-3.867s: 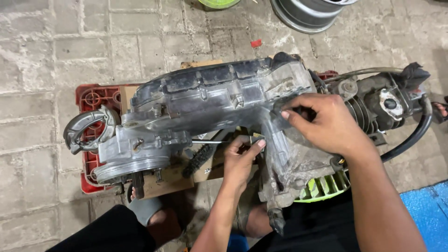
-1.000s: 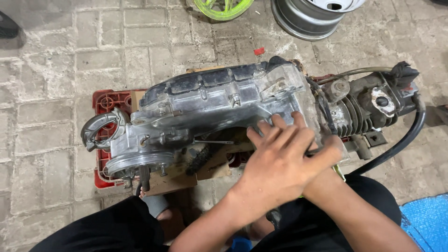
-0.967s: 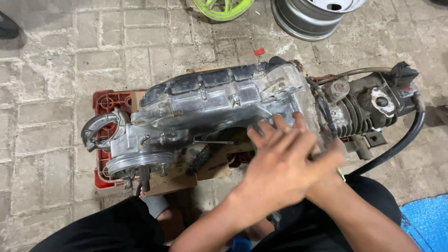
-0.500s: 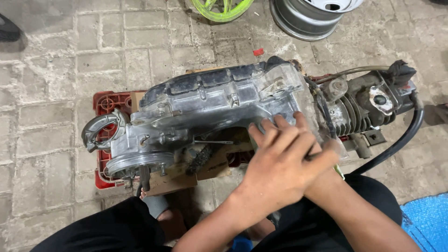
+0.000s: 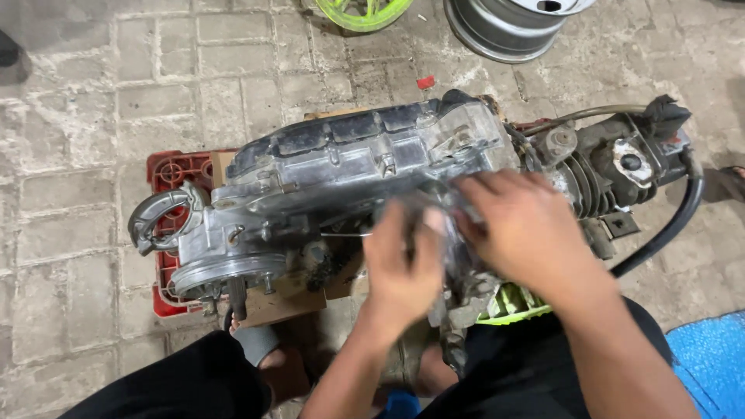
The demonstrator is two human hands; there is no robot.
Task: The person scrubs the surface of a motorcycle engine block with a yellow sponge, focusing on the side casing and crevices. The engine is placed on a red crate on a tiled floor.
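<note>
- Grey paving (image 5: 93, 101) fills the background, its joints rough and stained.
- Engine (image 5: 341, 174) lies on its side across the middle, silver case toward the left, finned cylinder (image 5: 590, 182) toward the right.
- Red crate (image 5: 167, 174) shows under the engine's left end, with a piece of cardboard (image 5: 275, 299) poking out below the case.
- Black hose (image 5: 683, 209) curves from the cylinder end down toward the person's right arm.
- Left hand (image 5: 403, 264) is over the engine's lower middle, fingers pointing up and close together; it is blurred, so I cannot tell whether it clamps anything.
- Right hand (image 5: 524, 229) lies on the engine just beside the left one, fingers spread a little and pointing left, flat on the metal; no grasp is clear.
- Green part (image 5: 512, 302) peeks out below the right wrist, against the engine's near edge.
- Steel rim (image 5: 504, 27) and a green wheel (image 5: 361, 12) rest on the paving at the top edge, well apart from the hands.
- Blue mat (image 5: 710, 361) shows at the lower right corner.
- Dark trousers and a sandalled foot (image 5: 268, 357) sit at the bottom, near the crate.
</note>
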